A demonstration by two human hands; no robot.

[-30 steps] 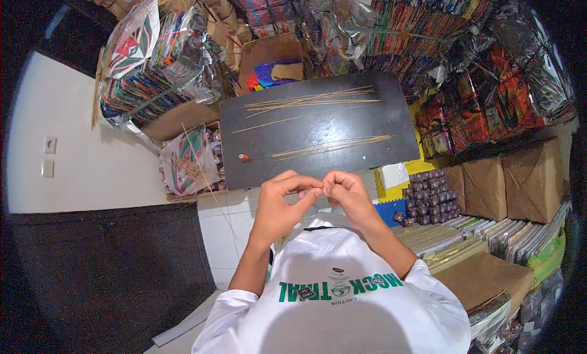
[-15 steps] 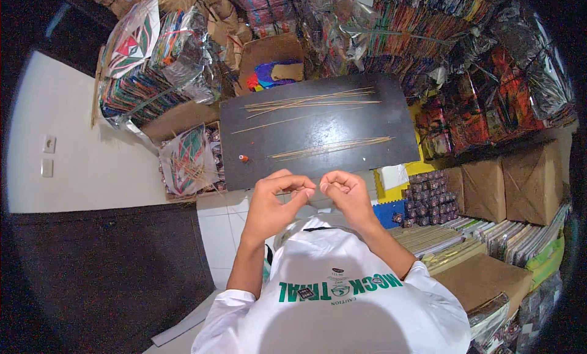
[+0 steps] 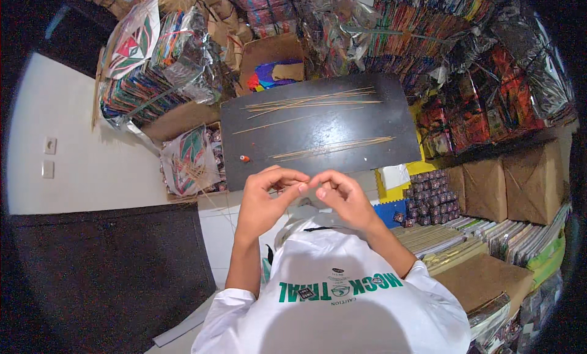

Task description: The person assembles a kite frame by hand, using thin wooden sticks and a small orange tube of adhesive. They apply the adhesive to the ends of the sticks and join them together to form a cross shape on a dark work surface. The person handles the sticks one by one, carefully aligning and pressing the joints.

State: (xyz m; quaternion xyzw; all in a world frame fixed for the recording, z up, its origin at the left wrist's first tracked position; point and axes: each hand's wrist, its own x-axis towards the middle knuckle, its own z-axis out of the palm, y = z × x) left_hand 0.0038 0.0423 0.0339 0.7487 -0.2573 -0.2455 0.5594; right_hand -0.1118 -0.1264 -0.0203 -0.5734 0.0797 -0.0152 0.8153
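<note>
My left hand (image 3: 269, 195) is raised in front of the near edge of the dark table (image 3: 293, 164), thumb and index finger pressed together. My right hand (image 3: 344, 198) faces it with curled fingers, its fingertips almost touching the left ones. Whatever is pinched between them is too fine to make out. On the tabletop beyond, one group of thin bamboo sticks (image 3: 333, 147) lies nearer me and another group of sticks (image 3: 312, 102) lies loosely crossed farther back. A small orange and white piece (image 3: 244, 159), perhaps a thread spool, is by the left edge.
Left of the table is an open carton (image 3: 218, 164) with a printed kite-like sheet (image 3: 186, 161) and thin sticks. Wrapped stacks (image 3: 165, 66) crowd the back. Small dark patterned blocks (image 3: 431, 198), brown paper packages (image 3: 529, 183) and paper piles (image 3: 489, 232) line the right side.
My left hand has shifted slightly left and its fingers have turned; the right hand's fingertips have moved left toward it. Faint thin lines now show beside my left hand. The table items look unchanged.
</note>
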